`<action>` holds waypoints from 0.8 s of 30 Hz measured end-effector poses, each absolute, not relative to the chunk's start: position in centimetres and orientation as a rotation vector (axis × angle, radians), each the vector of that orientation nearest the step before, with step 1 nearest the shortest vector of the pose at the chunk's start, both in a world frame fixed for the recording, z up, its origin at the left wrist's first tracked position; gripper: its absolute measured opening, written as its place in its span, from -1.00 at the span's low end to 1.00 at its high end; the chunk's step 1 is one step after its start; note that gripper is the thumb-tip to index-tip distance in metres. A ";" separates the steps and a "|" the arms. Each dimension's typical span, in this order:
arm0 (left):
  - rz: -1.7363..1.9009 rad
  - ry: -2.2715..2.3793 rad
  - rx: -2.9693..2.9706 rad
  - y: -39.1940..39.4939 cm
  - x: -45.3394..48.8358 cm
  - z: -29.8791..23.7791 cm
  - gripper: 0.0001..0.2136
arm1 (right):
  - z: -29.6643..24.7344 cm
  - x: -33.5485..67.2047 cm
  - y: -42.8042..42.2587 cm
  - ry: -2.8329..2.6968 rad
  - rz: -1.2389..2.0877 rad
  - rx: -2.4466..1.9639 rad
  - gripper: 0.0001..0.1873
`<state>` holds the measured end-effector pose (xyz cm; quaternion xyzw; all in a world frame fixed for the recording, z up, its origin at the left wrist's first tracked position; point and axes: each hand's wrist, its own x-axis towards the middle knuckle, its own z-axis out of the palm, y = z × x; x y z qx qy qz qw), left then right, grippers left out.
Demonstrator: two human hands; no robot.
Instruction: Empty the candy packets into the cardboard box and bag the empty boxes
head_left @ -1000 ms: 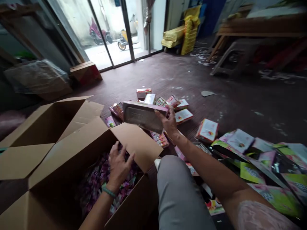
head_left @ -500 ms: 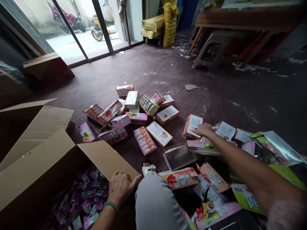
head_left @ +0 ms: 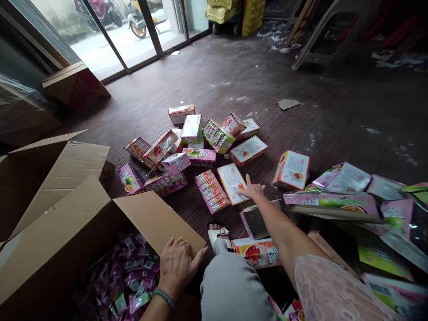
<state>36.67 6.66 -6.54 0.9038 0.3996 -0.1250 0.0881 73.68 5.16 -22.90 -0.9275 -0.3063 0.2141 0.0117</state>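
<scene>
The left hand (head_left: 177, 265) rests open on the flap (head_left: 155, 216) of the carton (head_left: 63, 227), gripping nothing, perhaps steadying it, while the right hand (head_left: 253, 190) hangs empty, fingers spread, at the near end of the white box (head_left: 229, 178) lying flat on the floor (head_left: 230, 78), contact unclear.

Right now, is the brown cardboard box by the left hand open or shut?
Open. The brown cardboard box has its flaps spread, and small purple packets show inside.

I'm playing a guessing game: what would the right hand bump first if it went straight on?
Probably the white, orange-edged box right by the right hand's fingers; they may be touching.
</scene>
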 end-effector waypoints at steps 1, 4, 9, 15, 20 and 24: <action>-0.367 1.188 2.690 6.7 36.6 -6.6 -0.39 | -22.5 73.6 4.8 -1.020 0.635 -2.897 0.24; -0.325 1.162 2.709 6.7 36.2 -6.8 -0.45 | -22.0 72.0 4.9 -1.139 0.552 -2.877 0.14; -0.293 1.161 2.732 6.7 35.9 -7.0 -0.52 | -23.1 68.9 7.4 -0.757 0.837 -2.873 0.28; -0.393 1.167 2.725 6.7 36.6 -6.6 -0.43 | -22.5 69.2 7.5 -0.767 0.794 -2.835 0.45; -0.392 1.133 2.784 6.9 36.6 -6.7 -0.39 | -16.8 72.7 6.3 -0.556 1.082 -2.216 0.06; -0.336 1.119 2.800 6.7 36.3 -7.1 -0.42 | -10.1 73.1 5.4 -0.627 1.235 -1.875 -0.44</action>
